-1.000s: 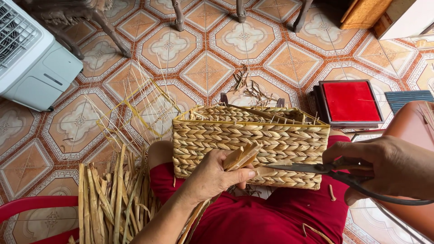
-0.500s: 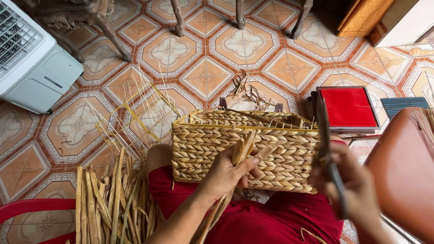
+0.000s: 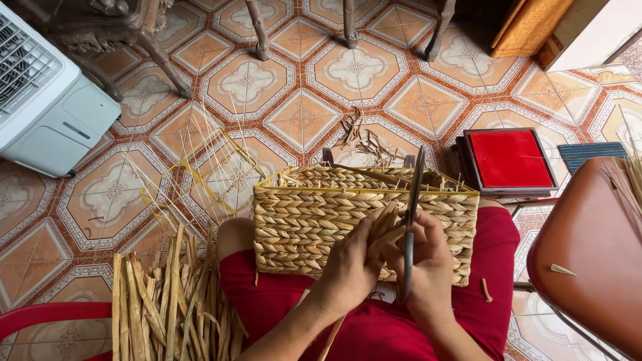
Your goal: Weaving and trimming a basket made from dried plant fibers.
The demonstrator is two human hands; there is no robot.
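A rectangular woven basket (image 3: 314, 220) of pale dried strands rests on the person's lap, near the centre of the head view, its open rim toward 12 o'clock and its near wall facing the camera. The left hand (image 3: 351, 267) presses against that wall at about 5 o'clock from the basket's middle, fingers curled tight and pinching a loose strand end (image 3: 388, 220) that sticks up out of the weave. The right hand (image 3: 428, 267) sits just beside it at 3 o'clock, fingers wrapped shut around the handles of a pair of scissors (image 3: 411, 214) whose blades point up toward 12 o'clock, alongside the strand — whether the blades are parted I cannot tell. The step in hand looks like trimming a strand end on the basket wall; the cut would call for holding the strand taut and setting the blades close to the weave without nicking the braid beneath. A bundle of loose strands (image 3: 167, 307) lies at 8 o'clock, a red-topped box (image 3: 509, 159) at 2 o'clock, and a white appliance (image 3: 47, 100) on the tiled floor (image 3: 301, 87) at 10 o'clock.
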